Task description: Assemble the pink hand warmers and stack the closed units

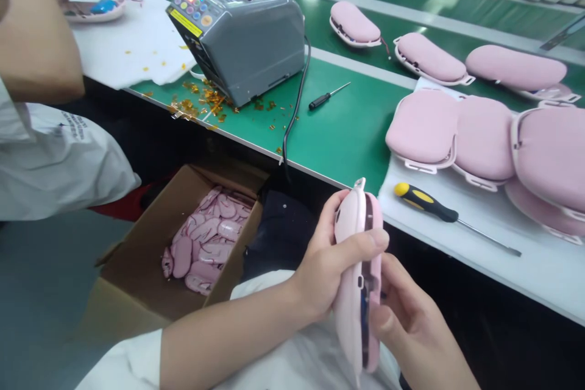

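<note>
Both my hands hold a pink oval device (351,237) edge-on over my lap, below the bench edge. It is two shell halves pressed together, with a dark seam showing between them. My left hand (329,259) wraps its fingers over the device from the left, thumb across the front. My right hand (406,317) grips the lower right side from beneath. On the white mat (525,268) just beyond lies a yellow-and-black screwdriver (427,202).
Several pink padded shells (484,137) lie on the mat and green bench (347,128) at right. A grey tape dispenser (242,36) stands with orange tape scraps around it, a small black screwdriver (326,97) beside it. A cardboard box (150,292) of pink parts sits on the floor. A co-worker's arm (34,24) works at far left.
</note>
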A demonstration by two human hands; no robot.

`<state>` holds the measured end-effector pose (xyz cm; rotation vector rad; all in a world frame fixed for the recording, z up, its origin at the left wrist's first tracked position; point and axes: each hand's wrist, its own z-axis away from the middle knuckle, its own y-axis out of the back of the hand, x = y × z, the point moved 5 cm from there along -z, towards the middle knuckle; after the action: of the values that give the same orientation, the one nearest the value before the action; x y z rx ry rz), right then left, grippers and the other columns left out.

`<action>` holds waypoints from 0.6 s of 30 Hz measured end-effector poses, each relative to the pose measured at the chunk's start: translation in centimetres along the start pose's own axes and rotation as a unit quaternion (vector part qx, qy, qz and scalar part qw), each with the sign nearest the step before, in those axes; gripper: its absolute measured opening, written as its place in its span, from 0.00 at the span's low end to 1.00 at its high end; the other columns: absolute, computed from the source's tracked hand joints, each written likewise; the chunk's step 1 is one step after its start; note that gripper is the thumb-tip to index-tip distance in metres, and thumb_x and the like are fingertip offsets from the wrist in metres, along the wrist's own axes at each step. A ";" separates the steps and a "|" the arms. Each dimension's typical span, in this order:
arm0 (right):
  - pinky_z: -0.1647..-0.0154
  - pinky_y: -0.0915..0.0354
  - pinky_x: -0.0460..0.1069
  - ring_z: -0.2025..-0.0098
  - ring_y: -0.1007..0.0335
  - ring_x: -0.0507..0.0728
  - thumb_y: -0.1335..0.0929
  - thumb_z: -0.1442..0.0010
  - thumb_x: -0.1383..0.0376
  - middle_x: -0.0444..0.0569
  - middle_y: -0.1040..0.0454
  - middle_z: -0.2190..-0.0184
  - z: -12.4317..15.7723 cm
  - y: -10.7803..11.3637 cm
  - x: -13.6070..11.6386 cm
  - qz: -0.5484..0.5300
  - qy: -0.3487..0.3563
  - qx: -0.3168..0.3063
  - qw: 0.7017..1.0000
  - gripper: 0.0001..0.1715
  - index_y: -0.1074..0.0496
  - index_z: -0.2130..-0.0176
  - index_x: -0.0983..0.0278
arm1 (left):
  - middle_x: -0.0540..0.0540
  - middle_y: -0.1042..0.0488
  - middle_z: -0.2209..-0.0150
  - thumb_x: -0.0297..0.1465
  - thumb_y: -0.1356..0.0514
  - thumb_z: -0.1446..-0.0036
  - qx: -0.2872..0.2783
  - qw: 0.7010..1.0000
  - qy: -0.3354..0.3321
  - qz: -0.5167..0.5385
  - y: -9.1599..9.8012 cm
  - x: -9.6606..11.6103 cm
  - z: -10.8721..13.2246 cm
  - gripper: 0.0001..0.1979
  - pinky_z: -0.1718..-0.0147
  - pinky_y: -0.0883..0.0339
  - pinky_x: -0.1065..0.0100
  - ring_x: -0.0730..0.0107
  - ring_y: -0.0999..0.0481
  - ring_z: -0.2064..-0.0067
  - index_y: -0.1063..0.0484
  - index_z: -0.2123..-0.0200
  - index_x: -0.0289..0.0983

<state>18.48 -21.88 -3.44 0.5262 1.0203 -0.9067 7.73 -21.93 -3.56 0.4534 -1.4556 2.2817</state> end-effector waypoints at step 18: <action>0.55 0.30 0.54 0.55 0.30 0.56 0.36 0.35 0.57 0.50 0.30 0.51 -1.8 3.4 -4.7 0.049 0.152 0.044 0.986 0.14 0.30 0.52 0.61 | 0.49 0.33 0.78 0.40 0.38 0.48 -0.116 0.987 -0.018 -0.114 -1.5 1.8 0.3 0.13 0.70 0.39 0.70 0.72 0.34 0.74 0.30 0.73 0.35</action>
<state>19.45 -16.84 -0.13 0.8003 1.2205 -0.8020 6.91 -21.31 -1.42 0.5605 -1.5755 1.9094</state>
